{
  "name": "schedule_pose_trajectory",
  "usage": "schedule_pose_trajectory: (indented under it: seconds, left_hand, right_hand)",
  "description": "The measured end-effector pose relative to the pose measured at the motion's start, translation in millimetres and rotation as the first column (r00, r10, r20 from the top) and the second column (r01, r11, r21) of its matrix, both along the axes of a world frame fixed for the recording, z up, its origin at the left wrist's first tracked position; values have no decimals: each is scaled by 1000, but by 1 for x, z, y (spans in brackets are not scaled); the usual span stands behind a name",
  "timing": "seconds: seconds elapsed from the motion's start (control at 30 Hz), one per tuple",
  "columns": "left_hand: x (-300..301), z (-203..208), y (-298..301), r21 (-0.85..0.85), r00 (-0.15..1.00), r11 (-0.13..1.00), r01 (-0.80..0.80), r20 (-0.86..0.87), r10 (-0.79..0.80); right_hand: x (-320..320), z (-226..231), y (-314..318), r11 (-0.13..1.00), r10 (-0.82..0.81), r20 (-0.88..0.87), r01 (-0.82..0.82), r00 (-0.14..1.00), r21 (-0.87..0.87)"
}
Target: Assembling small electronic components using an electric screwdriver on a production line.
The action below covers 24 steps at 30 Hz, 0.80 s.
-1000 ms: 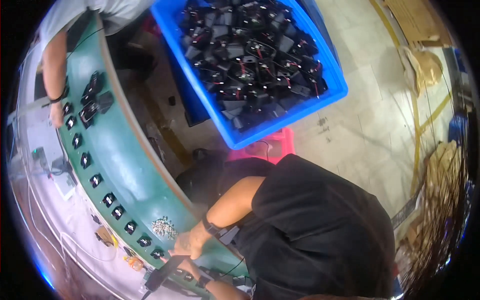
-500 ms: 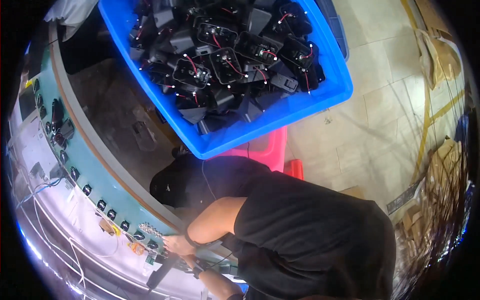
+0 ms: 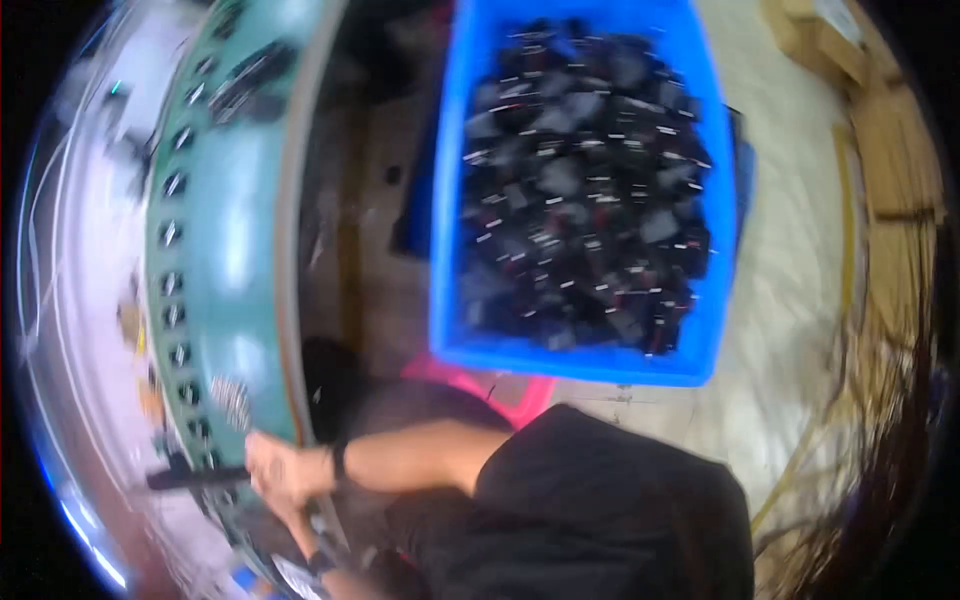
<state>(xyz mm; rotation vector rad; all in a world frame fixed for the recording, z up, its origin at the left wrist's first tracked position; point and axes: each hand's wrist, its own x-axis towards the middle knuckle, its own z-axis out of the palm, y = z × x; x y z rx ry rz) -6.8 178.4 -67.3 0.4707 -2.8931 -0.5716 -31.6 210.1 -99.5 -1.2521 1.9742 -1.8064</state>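
Both my hands are together over the near part of the green work surface (image 3: 225,260), at lower left. My right hand (image 3: 290,472), with a dark band at the wrist, has its fingers curled in; whatever they hold is blurred. Below it, my left hand (image 3: 292,515) is mostly hidden, and its fingers cannot be made out. A long dark bar-like object (image 3: 195,477) reaches left from my hands; which hand holds it, if either, is unclear. Just beyond my right hand lies a heap of small silvery parts (image 3: 230,402). Small black parts (image 3: 172,285) line the surface's left side.
A big blue bin (image 3: 580,370) full of black plastic housings (image 3: 590,200) with red wires stands to the right, beside a pink stool (image 3: 530,400). A larger black object (image 3: 255,80) lies farther up the surface. Cardboard (image 3: 905,150) stands along the far right.
The view has swung, so the work surface now runs more upright and the bin stands straighter and farther right. My hands appear farther left and higher, still together. Motion blurs the picture.
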Motion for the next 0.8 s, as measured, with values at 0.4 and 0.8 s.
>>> schedule_pose_trajectory:
  seconds: [0.4,0.8]
  left_hand:
    - [92,30,-5,-29,924,940,-339,-197,327]
    - [33,68,-106,382,705,864,-329,-509,494]
  right_hand:
    - [-9,40,70,948,262,-496,-126,828,291]
    - [-11,52,80,915,345,-443,-193,827,353]
